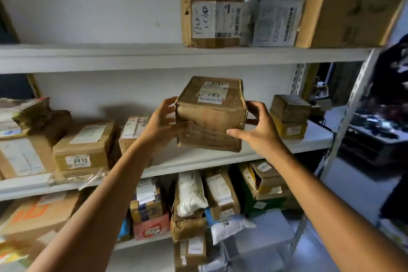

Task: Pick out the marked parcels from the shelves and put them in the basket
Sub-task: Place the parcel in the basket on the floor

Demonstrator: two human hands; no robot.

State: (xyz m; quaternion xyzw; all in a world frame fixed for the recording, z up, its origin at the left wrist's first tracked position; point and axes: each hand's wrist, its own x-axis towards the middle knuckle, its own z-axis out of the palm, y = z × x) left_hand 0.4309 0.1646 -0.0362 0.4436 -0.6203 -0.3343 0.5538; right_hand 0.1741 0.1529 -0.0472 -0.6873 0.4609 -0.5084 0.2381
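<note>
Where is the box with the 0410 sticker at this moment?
In the head view, the 0410 box sits at the left on the middle shelf, left of the held box.

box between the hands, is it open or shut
Shut. The box has a flat, closed top with labels stuck across it, and no raised flap or gap shows.

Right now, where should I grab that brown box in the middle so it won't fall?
By its two side faces, one hand from each side, as the left hand and right hand do. The box is wide and blocky, likely too broad for one hand, and its flat sides give good hold.
</note>
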